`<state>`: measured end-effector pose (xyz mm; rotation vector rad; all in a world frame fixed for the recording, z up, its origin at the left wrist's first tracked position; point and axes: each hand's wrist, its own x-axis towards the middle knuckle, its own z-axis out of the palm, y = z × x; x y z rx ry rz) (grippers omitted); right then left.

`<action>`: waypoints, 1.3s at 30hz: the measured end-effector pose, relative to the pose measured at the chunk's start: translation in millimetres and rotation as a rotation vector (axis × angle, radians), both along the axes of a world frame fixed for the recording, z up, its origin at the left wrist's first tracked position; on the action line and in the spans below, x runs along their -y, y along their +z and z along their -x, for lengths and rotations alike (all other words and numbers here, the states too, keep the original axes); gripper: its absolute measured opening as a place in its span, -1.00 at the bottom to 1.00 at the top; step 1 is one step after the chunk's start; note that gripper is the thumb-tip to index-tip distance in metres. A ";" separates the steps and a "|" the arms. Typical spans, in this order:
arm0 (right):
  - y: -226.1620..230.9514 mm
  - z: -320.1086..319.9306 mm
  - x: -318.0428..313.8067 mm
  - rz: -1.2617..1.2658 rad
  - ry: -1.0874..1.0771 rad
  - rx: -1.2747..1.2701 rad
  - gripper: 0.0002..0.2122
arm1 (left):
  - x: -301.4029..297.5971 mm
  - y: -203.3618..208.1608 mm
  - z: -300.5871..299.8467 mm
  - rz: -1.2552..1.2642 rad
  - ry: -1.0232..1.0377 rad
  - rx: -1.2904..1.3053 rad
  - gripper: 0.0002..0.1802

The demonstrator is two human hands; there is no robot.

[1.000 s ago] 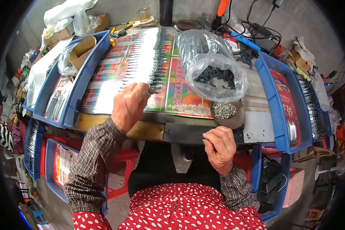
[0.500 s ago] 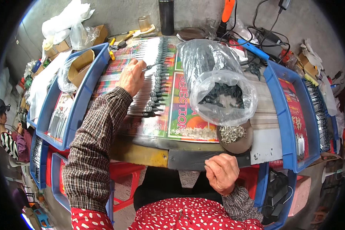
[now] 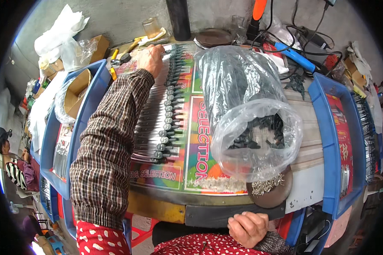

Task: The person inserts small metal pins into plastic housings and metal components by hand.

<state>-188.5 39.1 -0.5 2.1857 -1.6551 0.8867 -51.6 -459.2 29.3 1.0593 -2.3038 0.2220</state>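
My left hand (image 3: 151, 58) reaches to the far end of a long row of thin metal rods with black ends (image 3: 157, 127). Its fingers are bent together over the last rods; what they pinch is hidden. The rods lie side by side on a colourful printed sheet (image 3: 157, 174). Just off the table's front edge, my right hand (image 3: 248, 228) is loosely curled, palm hidden. Beyond it, a brown round dish (image 3: 272, 201) carries a heap of small metal pins (image 3: 267, 185). Behind the dish lies a clear plastic bag (image 3: 249, 76), its mouth open on many small black pieces (image 3: 259, 131).
Blue trays stand at left (image 3: 78, 140) and right (image 3: 327, 127) with more metal rods. A black cylinder (image 3: 178, 19), a glass jar (image 3: 151, 27), yellow-handled pliers (image 3: 115, 61), a blue-handled tool (image 3: 294, 56) and tangled cables line the back. Another person (image 3: 19, 168) sits far left.
My left hand has moved away from me to the row's far end; the black-ended rod earlier seen in its fingers no longer shows there. My right hand stays curled. The whole view has shifted.
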 end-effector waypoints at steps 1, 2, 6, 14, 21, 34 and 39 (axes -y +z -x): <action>0.1 2.9 -2.1 -0.012 0.010 -0.053 -0.79 | 7.1 -0.4 6.9 0.001 -0.013 -0.014 -0.82; -5.7 1.4 1.0 0.071 -0.008 -0.041 -0.82 | 13.3 -1.2 12.7 0.001 -0.025 -0.029 -0.81; 4.9 -1.8 -0.6 0.035 -0.015 -0.020 -0.82 | 40.0 -6.7 20.2 -0.006 -0.018 -0.040 -0.73; 8.5 -0.8 0.2 -0.001 -0.021 -0.022 -0.84 | 43.9 0.7 34.7 -0.183 -0.028 -0.046 -0.73; 8.9 -1.5 -0.4 -0.007 -0.023 -0.044 -0.84 | 50.1 -3.4 32.5 -0.194 -0.090 -0.052 -0.75; 15.8 1.8 -1.9 -0.006 -0.020 -0.036 -0.84 | 37.5 -1.4 32.0 -0.131 -0.107 -0.072 -0.72; -2.1 3.3 -0.3 0.054 0.009 -0.040 -0.82 | 5.8 0.1 1.1 -0.114 -0.138 -0.085 -0.71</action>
